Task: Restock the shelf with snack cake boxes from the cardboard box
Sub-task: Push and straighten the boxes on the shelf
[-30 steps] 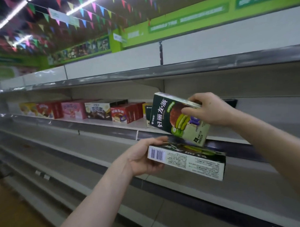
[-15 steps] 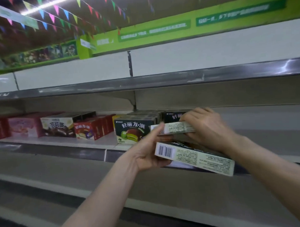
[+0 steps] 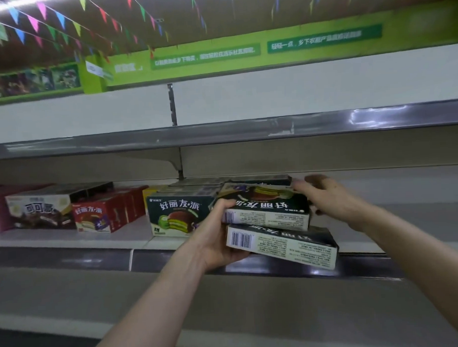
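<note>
We see the left hand gripping two dark green snack cake boxes stacked one on the other, its thumb curled over the top box and its fingers under the bottom box. Both lie flat with their barcode ends toward us, just in front of the shelf's grey front edge. The right hand is at the top box's right end, fingers spread and blurred; we cannot tell whether it grips the box or only touches it. On the shelf, just left of the held pair, a matching green box stands facing us, with more behind it. Farther left along that shelf stand red boxes, then a brown-and-white box.
</note>
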`<state>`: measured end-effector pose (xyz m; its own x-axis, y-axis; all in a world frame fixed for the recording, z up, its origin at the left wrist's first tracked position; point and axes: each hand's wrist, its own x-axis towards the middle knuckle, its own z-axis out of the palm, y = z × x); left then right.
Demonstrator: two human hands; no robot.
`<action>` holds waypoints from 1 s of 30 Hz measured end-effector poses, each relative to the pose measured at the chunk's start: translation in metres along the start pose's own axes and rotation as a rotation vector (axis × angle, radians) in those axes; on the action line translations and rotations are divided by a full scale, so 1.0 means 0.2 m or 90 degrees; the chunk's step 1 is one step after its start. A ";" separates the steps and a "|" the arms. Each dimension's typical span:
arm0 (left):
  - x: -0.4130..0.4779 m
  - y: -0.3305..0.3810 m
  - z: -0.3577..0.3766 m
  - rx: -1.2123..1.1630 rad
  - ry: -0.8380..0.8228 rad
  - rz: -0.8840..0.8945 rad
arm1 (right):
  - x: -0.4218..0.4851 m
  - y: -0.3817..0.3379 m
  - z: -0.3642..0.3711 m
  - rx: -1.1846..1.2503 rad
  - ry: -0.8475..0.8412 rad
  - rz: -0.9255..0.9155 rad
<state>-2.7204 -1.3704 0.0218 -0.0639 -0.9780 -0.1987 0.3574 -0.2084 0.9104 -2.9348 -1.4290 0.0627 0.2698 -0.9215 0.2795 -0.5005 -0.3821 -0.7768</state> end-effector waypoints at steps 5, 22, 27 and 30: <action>0.05 0.00 -0.04 0.010 -0.029 -0.004 | 0.06 0.03 0.03 0.231 -0.094 0.176; 0.10 0.06 0.01 0.141 -0.111 -0.013 | 0.18 -0.01 -0.01 0.288 -0.153 0.245; 0.11 0.08 -0.02 0.078 -0.105 -0.022 | 0.23 0.00 0.04 0.426 -0.027 0.209; 0.11 0.09 -0.04 0.101 -0.109 -0.015 | 0.26 0.04 0.05 0.492 0.050 0.178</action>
<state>-2.7078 -1.3966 0.0315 -0.2325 -0.9579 -0.1684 0.2042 -0.2174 0.9545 -2.9165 -1.4786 0.0660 0.1468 -0.9886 0.0344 0.1742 -0.0084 -0.9847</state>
